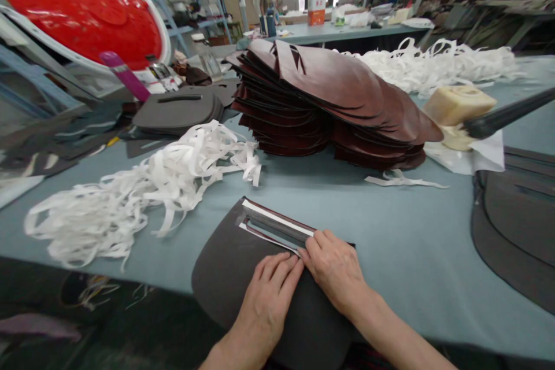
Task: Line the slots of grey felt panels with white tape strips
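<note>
A dark grey bag panel [229,260], with reddish-brown leather showing at its slot edges, lies at the table's front edge. White strips of tape [264,233] run along both sides of its long slot. My left hand [271,286] lies on the panel, fingers stretched out and tips pressing beside the slot's near edge. With thumb and fingers closed at the slot's right end, my right hand [332,266] grips the end of the near strip. Its fingertips almost meet those of my left hand, and they cover that end of the slot.
Brown leather panels [347,87] stand stacked behind. Curled white strips [173,173] heap at left, and another white heap [433,63] lies at the back. Grey panels [177,107] are piled far left, others [515,214] at right. A yellowish block [459,103] sits near a black handle [511,113].
</note>
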The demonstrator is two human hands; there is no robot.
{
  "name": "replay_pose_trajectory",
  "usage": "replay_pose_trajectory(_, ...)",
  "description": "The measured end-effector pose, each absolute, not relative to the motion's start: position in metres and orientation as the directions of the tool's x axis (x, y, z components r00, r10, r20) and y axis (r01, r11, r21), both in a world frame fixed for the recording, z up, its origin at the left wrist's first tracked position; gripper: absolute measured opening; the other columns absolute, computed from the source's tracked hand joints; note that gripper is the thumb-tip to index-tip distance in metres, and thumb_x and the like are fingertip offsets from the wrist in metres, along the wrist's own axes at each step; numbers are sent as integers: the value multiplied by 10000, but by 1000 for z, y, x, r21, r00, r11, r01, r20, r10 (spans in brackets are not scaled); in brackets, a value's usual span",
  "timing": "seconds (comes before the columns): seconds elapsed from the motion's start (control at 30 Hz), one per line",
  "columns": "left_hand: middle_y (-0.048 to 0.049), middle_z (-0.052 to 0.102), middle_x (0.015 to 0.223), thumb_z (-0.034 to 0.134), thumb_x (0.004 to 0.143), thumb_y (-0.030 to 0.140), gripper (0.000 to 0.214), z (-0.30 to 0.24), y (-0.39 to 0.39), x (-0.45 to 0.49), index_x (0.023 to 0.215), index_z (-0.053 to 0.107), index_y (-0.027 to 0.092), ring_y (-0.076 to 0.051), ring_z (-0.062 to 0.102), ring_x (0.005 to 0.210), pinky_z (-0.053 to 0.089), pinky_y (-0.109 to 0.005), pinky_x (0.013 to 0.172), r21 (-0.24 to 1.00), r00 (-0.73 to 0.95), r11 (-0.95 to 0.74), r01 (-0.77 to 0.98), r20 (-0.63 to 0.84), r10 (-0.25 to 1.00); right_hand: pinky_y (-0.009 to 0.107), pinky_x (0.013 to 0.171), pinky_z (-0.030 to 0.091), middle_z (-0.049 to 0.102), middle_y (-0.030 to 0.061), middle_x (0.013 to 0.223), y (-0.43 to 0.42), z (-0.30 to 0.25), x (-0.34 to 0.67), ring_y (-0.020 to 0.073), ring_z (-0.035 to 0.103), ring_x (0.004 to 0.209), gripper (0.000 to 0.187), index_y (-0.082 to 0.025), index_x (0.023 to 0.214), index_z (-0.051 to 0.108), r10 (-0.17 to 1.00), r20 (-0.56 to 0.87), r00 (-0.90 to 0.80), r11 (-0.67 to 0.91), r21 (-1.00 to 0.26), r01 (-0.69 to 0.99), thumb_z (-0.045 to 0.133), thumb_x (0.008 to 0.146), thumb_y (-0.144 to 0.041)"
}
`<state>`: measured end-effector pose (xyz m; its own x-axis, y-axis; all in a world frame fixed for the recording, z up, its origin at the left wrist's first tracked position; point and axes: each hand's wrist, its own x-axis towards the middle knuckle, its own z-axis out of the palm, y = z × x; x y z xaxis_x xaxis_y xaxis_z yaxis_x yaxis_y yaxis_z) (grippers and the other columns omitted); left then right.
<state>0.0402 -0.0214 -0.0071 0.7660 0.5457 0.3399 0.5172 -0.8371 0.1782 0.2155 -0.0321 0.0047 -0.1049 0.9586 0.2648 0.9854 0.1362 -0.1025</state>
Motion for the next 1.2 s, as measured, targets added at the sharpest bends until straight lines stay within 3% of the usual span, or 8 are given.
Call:
replay_pose_trajectory(0.13,-120,593,1167,335,938,137,380,-10,-23,38,1268,525,126,-221,495,1137,464,-403,947,205,768,-835,511,328,550,291,587,310,609,20,752,-27,6,216,184,561,733,173,-204,755,566,972,212,-99,126,-118,985,540,910,-273)
replay_pose_trajectory(0.37,-158,433,1360,341,848,5,483,-19,-21,24,1296,467,133,-267,352,1319,399,-494,1040,236,610,-699,675,354,709,284,582,320,611,25,766,-28,7,215,188,571,746,209,-201,771,562,974,204,-101,126,-115,985,574,894,-370)
replay_pose_trajectory(0.53,-152,453,1345,334,830,0,554,-15,-14,18,1371,379,112,-235,371,1303,397,-462,1056,239,652,-711,661,286,702,280,590,322,605,24,755,-29,7,215,179,562,729,179,-198,755,559,969,217,-119,144,-104,984,595,883,-318)
replay_pose_trajectory(0.77,-144,475,1287,357,839,7,486,-18,-13,19,1283,500,143,-248,386,1280,413,-467,1027,202,665,-736,647,322,673,299,613,335,607,30,779,-26,6,210,200,559,753,177,-202,773,568,969,222,-106,133,-109,985,566,895,-331)
replay_pose_trajectory(1.0,-138,497,1259,362,821,22,503,-17,-12,19,1284,506,154,-263,413,1242,424,-486,1001,179,670,-733,657,307,676,298,632,332,613,27,728,-22,5,200,194,557,741,173,-205,723,565,966,254,-55,93,-142,986,543,891,-238)
replay_pose_trajectory(1.2,-125,505,1256,363,822,26,509,-15,-13,19,1298,492,152,-256,424,1213,415,-481,1008,216,663,-718,661,280,695,299,605,337,630,37,719,-18,6,198,204,575,727,226,-196,721,583,967,249,-54,84,-112,990,586,880,-356)
